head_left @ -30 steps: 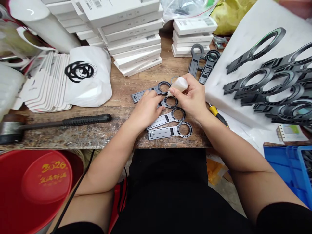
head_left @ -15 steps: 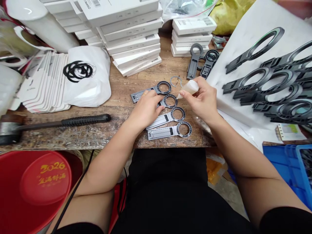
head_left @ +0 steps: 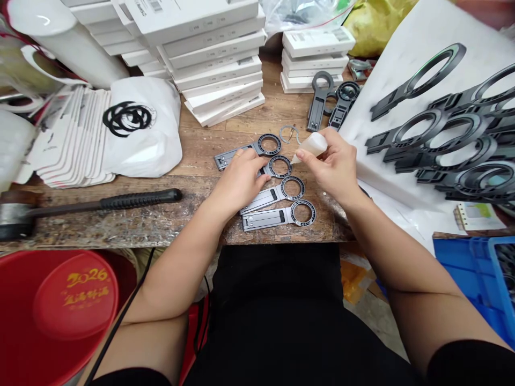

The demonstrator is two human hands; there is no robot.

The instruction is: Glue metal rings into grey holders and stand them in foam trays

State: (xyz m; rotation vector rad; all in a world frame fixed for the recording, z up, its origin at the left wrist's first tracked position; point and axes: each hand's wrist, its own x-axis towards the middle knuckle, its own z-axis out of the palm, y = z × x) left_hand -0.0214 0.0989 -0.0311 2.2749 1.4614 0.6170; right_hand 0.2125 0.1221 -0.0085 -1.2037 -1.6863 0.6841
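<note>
In the head view, my right hand point(head_left: 336, 163) grips a small translucent white squeeze bottle point(head_left: 314, 143), tilted with its nozzle down and left. The nozzle is at the right rim of a grey ring-ended bracket point(head_left: 280, 166). My left hand point(head_left: 243, 179) lies over that bracket's flat arm, thumb and fingers about it, hiding most of the arm. Behind it lies a similar bracket point(head_left: 269, 145), partly under my left fingers. Two more brackets, a middle one point(head_left: 293, 188) and a front one point(head_left: 303, 213), lie nearer the table edge, rings to the right.
A thin open ring point(head_left: 289, 134) lies behind the bottle. White boxes point(head_left: 217, 53) are stacked at the back. A mallet point(head_left: 137, 199) and black rings point(head_left: 126, 119) are on the left. Finished-looking brackets point(head_left: 426, 131) lie on a white foam sheet point(head_left: 386, 107) at right. A red tub point(head_left: 20, 321) stands below.
The camera view has shifted very slightly. My right hand keeps the bottle at the same ring's rim, and my left hand stays on the bracket.
</note>
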